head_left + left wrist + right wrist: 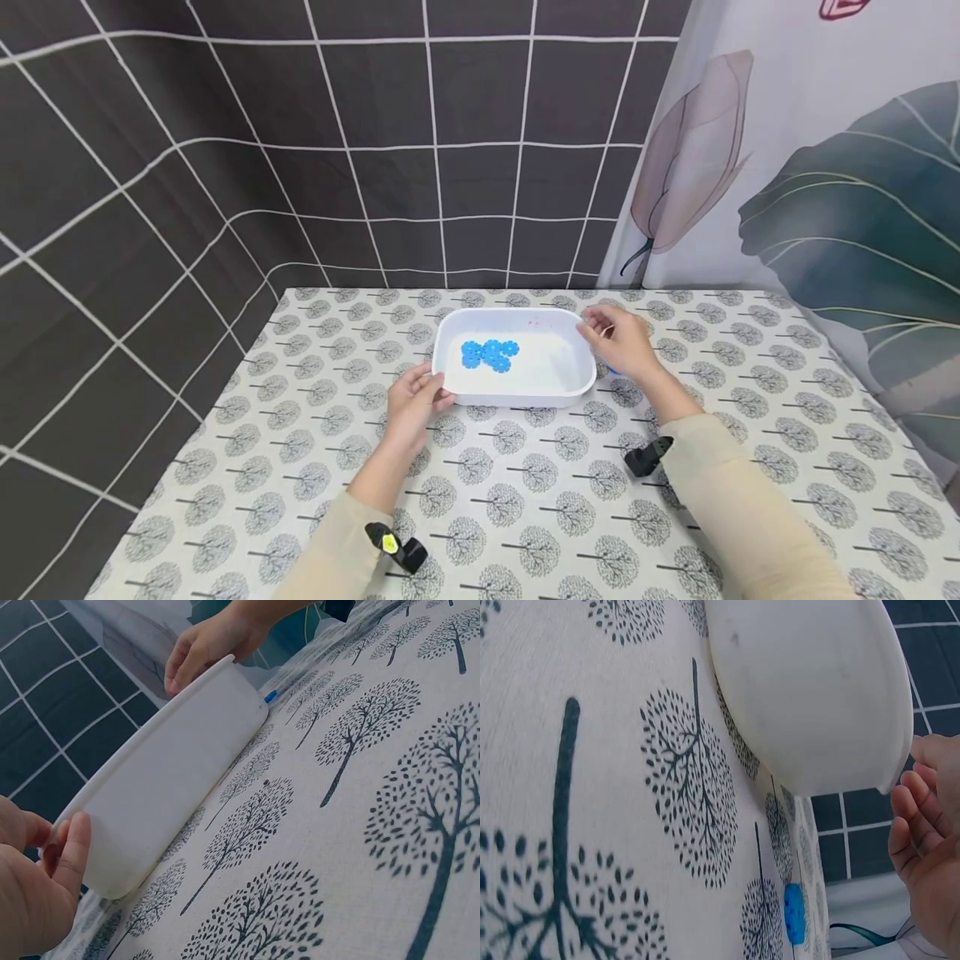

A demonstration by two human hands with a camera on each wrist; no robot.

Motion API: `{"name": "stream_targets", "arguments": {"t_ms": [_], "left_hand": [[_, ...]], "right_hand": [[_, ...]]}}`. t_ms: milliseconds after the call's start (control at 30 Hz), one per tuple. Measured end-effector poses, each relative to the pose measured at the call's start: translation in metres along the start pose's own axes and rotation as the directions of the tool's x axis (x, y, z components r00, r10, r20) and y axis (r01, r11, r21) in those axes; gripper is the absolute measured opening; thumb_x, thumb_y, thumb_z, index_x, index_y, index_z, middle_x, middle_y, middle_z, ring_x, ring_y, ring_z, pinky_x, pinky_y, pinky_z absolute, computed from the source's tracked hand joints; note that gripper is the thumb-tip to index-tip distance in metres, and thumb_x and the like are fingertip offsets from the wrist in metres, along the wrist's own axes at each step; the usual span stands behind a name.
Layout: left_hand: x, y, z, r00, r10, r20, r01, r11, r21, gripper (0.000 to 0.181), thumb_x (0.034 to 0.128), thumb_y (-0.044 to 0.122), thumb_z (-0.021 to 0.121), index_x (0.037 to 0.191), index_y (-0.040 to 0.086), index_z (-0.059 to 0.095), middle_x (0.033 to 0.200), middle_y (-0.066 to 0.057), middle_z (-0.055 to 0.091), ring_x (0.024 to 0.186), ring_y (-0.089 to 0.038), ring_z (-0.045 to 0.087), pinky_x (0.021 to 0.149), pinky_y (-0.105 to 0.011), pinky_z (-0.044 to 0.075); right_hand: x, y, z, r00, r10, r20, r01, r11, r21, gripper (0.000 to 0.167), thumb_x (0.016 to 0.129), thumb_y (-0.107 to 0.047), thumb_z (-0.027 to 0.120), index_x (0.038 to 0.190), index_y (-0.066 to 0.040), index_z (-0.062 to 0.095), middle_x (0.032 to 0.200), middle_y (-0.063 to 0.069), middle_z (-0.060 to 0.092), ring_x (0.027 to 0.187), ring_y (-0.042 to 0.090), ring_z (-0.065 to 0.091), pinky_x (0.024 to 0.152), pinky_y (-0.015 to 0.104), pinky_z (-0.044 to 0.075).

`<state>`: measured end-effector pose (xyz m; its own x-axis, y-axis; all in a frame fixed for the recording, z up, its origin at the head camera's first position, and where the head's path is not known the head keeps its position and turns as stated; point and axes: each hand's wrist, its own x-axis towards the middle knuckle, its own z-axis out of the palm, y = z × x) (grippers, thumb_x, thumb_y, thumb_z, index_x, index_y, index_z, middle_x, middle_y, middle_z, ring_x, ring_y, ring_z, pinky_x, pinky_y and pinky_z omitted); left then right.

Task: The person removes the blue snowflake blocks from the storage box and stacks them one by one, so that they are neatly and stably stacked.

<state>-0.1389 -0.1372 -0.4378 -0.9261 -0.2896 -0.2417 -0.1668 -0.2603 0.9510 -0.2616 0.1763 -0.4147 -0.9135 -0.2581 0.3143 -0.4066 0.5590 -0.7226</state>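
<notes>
A white plastic tub (517,399) with rounded corners stands on the table. Several blue flower-shaped plastic pieces (492,350) lie together in its left half. My left hand (411,410) pinches the tub's near left corner, and in the left wrist view a finger lies against the outer wall. At the far right corner, my right hand (628,342) holds the rim with thumb and bent fingers; the right wrist view shows these fingers (909,817) at the lip. Another blue piece (794,913) lies on the table outside the tub, mostly hidden beneath the right hand in the head view.
A white tablecloth (525,508) with a dark tree print covers the table. Behind the tub hangs a dark cloth (480,100) with a white grid. To the right is a pale curtain (697,225) with large leaf and flower shapes.
</notes>
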Motion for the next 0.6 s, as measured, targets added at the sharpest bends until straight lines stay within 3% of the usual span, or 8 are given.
{"name": "stream_targets", "arguments": {"t_ms": [400,600], "left_hand": [[-0.003,0.001,-0.003,1.0,0.001,-0.016,-0.002,1.0,-0.007,0.04,0.0982,0.002,0.062,0.136,-0.005,0.052,0.103,-0.021,0.062,0.078,-0.015,0.065,0.078,-0.025,0.066],[-0.005,0.002,-0.005,1.0,-0.007,-0.021,0.007,1.0,-0.005,0.042,0.0981,0.003,0.062,0.138,-0.003,0.051,0.103,-0.019,0.062,0.078,-0.014,0.065,0.079,-0.026,0.065]], "right_hand": [[0.008,-0.017,0.016,0.986,-0.166,-0.016,0.165,0.986,-0.016,0.022,0.09,-0.002,0.073,0.109,0.008,0.068,0.086,0.014,0.068,0.077,0.023,0.06,0.065,0.015,0.052],[0.013,-0.026,0.028,0.982,-0.172,0.082,0.174,0.985,-0.014,0.025,0.091,-0.005,0.074,0.111,0.008,0.068,0.087,0.012,0.069,0.077,0.022,0.062,0.067,0.021,0.057]]}}
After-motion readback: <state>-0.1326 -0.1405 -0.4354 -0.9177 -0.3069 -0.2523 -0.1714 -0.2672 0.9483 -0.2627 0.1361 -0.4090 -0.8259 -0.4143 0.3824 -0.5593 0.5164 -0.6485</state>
